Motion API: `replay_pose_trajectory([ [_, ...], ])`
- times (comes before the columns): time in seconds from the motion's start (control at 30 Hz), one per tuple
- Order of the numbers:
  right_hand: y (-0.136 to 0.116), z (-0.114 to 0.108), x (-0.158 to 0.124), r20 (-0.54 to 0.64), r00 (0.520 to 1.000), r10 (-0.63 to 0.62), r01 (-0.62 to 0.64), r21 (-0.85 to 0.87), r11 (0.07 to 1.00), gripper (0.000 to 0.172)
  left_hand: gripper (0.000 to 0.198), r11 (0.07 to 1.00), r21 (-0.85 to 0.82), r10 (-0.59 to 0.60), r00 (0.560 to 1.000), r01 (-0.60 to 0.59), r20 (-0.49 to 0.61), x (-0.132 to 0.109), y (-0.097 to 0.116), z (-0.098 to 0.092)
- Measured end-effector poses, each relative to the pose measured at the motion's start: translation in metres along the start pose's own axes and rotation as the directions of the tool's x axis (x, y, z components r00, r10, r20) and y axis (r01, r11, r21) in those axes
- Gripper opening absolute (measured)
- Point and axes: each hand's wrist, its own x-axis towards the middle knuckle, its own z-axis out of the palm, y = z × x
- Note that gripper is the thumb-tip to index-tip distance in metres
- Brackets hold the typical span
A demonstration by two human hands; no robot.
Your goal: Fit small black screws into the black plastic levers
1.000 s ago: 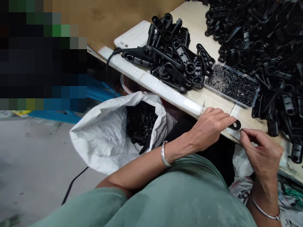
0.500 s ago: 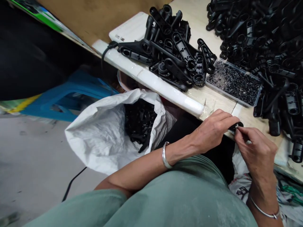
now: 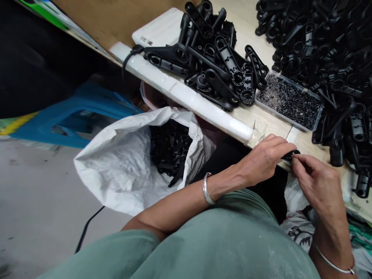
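My left hand (image 3: 263, 159) is closed around a black plastic part (image 3: 290, 154) at the table's front edge; most of that part is hidden by the fingers. At the part's right end, my right hand (image 3: 318, 176) has its thumb and forefinger pinched together. Whatever is in that pinch is too small to make out. Just beyond the hands lies a clear plastic box (image 3: 318, 116) full of tiny dark pieces (image 3: 290, 99), with some paler ones among them.
Black plastic arms lie in a heap (image 3: 215, 73) behind the white padded edge (image 3: 186, 97). A larger heap (image 3: 325, 50) spreads over the right side. Below the edge, an open white sack (image 3: 110, 166) holds more black parts. A blue stool (image 3: 78, 112) stands at left.
The black part in my left hand has tilted a little, and my right hand has shifted slightly to the right, its fingertips still at the part. The whole view has moved slightly.
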Motion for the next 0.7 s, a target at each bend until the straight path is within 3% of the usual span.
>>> replay_pose_trajectory([
  [0.33,-0.009,0.0,0.004,0.001,0.998,0.069,-0.069,-0.133,0.989,0.03,0.038,1.0,-0.024,-0.017,0.999,0.018,0.043,0.0,0.0,-0.001],
  [0.53,-0.008,-0.004,0.007,0.045,0.999,0.028,-0.021,-0.146,0.989,0.028,0.04,1.0,-0.003,-0.019,0.999,0.019,0.039,0.0,0.003,-0.001],
  [0.7,-0.021,0.0,0.01,0.057,0.997,-0.051,0.069,-0.383,0.921,0.032,0.038,1.0,0.023,-0.005,1.0,0.005,0.002,-0.001,0.002,0.002],
])
